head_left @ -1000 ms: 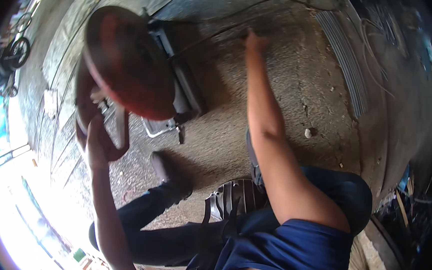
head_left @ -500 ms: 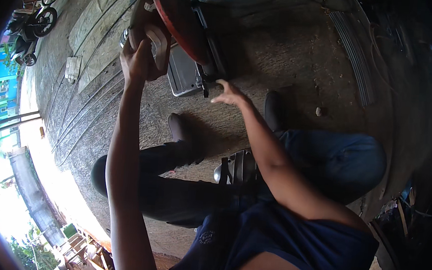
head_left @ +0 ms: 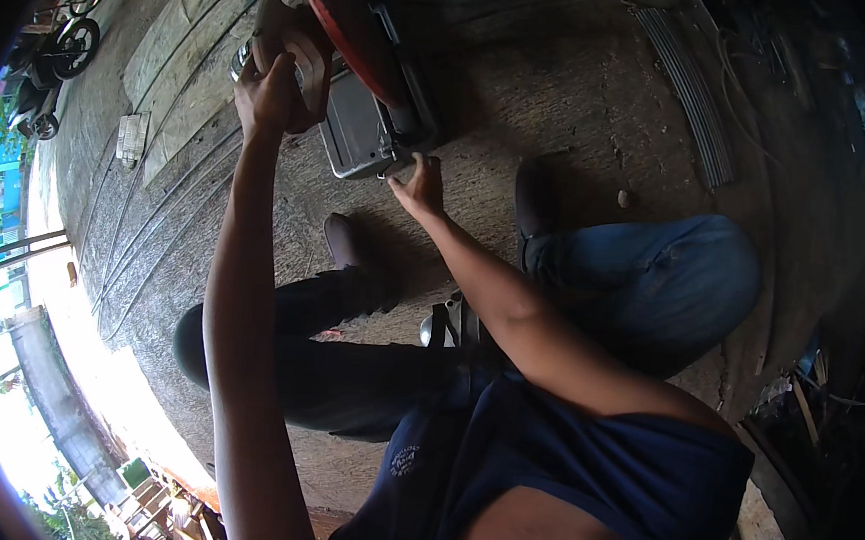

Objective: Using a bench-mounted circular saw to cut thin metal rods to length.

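Observation:
A cut-off saw with a large, reddish round disc point(head_left: 353, 39) stands on the ground ahead of me, on a grey metal base point(head_left: 352, 129). My left hand point(head_left: 267, 98), arm stretched out, is wrapped round the saw's looped handle point(head_left: 313, 69). At the near end of the base, my right hand point(head_left: 421, 186) has its thumb and fingers about the small clamp handle. The fingers partly hide that handle, so how firmly they hold it is hard to see.
My shoes point(head_left: 342, 239) and bent legs point(head_left: 643, 275) are just behind the saw. Long thin rods point(head_left: 171, 202) lie to its left, a ribbed metal strip point(head_left: 687, 97) to its right. A small stone point(head_left: 625, 198) is on the floor. Motorbikes point(head_left: 61, 63) stand far left.
My right hand has come in from the right, its spread fingers closing at the clamp handle. My left hand keeps its hold on the saw handle. The whole view has shifted slightly.

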Available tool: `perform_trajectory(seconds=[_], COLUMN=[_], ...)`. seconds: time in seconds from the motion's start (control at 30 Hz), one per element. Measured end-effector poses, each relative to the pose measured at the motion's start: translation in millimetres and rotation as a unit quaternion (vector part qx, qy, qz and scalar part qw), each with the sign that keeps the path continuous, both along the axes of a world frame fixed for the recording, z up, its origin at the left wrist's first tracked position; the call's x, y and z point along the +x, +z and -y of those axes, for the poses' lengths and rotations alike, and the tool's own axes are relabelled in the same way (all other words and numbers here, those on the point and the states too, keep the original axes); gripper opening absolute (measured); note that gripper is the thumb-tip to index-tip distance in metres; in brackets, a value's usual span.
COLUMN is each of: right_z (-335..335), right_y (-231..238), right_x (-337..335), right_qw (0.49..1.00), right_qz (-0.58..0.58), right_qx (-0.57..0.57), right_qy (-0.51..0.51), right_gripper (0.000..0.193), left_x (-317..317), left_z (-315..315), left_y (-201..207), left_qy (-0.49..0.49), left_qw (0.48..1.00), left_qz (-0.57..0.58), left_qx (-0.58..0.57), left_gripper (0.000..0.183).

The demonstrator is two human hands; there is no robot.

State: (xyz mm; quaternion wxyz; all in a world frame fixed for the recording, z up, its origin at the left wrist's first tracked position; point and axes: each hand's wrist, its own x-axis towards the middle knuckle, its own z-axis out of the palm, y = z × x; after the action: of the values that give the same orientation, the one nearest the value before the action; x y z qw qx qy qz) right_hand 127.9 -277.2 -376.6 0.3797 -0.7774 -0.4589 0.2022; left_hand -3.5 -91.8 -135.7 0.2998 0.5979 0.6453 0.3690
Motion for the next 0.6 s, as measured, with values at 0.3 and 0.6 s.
perform_trajectory(seconds=[0.3,0.6], right_z=[-6,-26], right_y=[9,-12], right_x=[-19,18], right_qw=[0.983,0.540], right_qz=[-0.117,-0.815], right_qx=[-0.087,-0.090], right_qy=[-0.112,-0.190], right_gripper=[0.055,0.018], left_x=[-4,10], left_z=[3,-1], left_y=[1,5], left_qy=[0.027,0.009], left_qw=[0.999,1.000], left_qz=[-0.032,0.004], left_qx=[0.005,0.009], left_gripper=[0.065,0.060])
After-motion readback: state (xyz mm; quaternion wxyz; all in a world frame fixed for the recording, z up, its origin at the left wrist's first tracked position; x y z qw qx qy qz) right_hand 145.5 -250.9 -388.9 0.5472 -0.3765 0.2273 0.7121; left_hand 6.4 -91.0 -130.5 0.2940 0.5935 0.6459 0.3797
